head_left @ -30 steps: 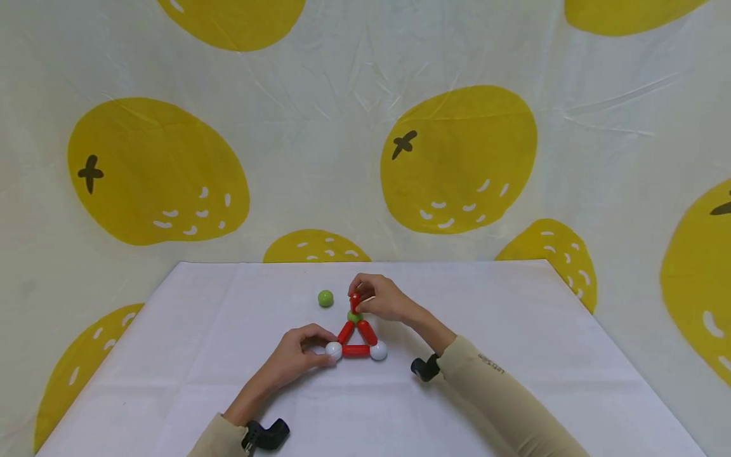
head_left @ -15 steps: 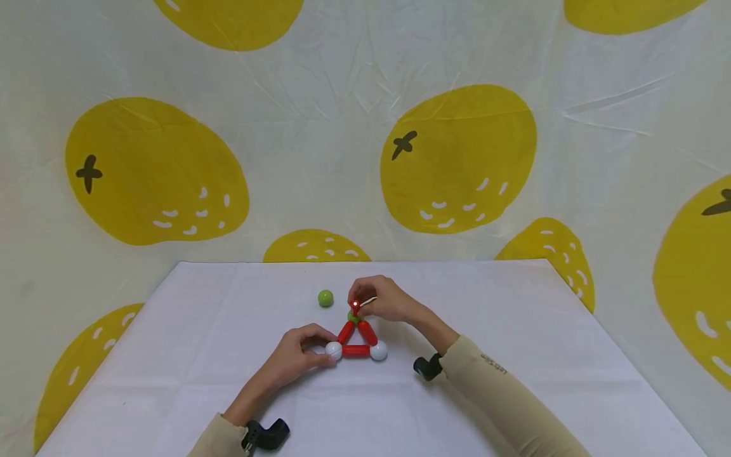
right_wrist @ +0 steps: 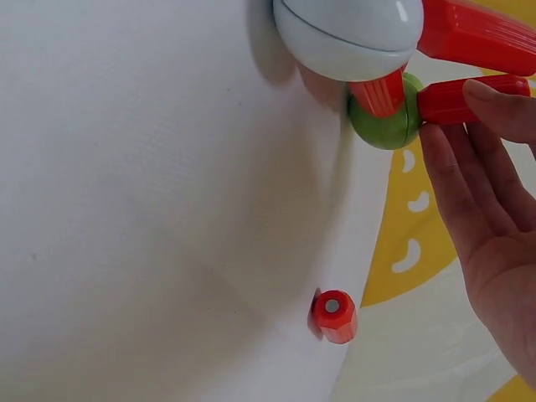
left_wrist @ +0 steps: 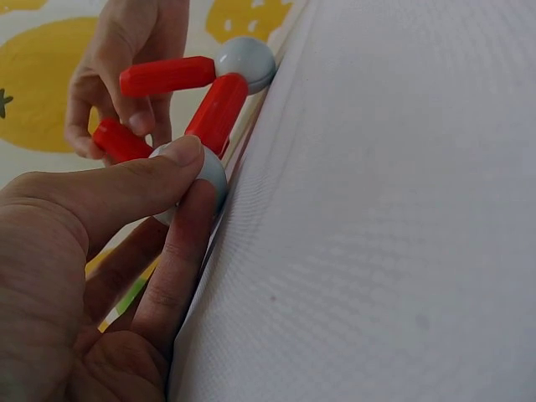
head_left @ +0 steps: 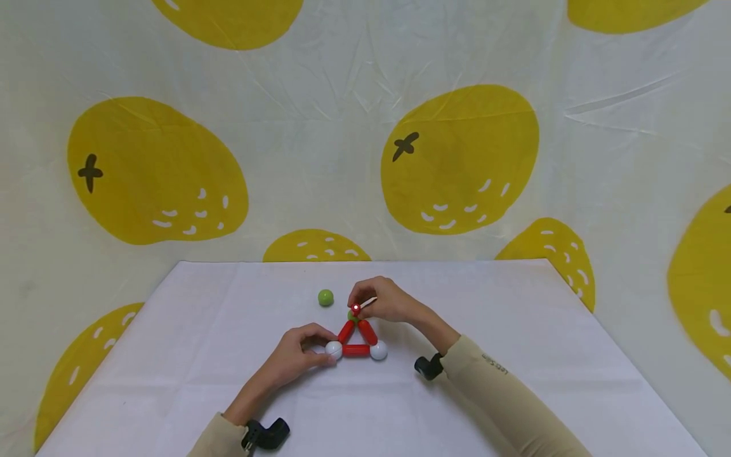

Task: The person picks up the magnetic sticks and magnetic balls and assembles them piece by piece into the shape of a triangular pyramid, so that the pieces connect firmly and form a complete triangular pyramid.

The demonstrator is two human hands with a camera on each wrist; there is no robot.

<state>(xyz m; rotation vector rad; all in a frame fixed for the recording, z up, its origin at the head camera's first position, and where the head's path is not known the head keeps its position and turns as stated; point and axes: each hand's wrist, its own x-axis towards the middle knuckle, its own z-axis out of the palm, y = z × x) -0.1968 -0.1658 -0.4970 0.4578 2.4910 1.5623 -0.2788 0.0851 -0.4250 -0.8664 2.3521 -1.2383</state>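
Observation:
My left hand (head_left: 291,357) pinches a white ball (head_left: 334,350) between thumb and fingers at the near left corner of a small triangle. Red magnetic rods (head_left: 356,351) run along its sides. A second white ball (head_left: 379,350) forms the near right corner, a green ball (head_left: 351,316) the far one. My right hand (head_left: 388,299) grips another red magnetic rod (right_wrist: 452,101) by its upper part; its lower end touches the green ball. Seen from my head, this rod points almost straight at the camera. In the right wrist view a red rod (right_wrist: 481,38) rises from a white ball (right_wrist: 360,33).
A loose green ball (head_left: 325,298) lies behind the triangle, to the left of my right hand. Another red rod (right_wrist: 337,322) lies on the white table, its metal end showing in the right wrist view. Behind the table hangs a patterned cloth (head_left: 320,158).
The rod in my right hand has tipped towards the camera, so that its end now shows. My right hand has come very slightly nearer. My left hand has kept still on the white ball.

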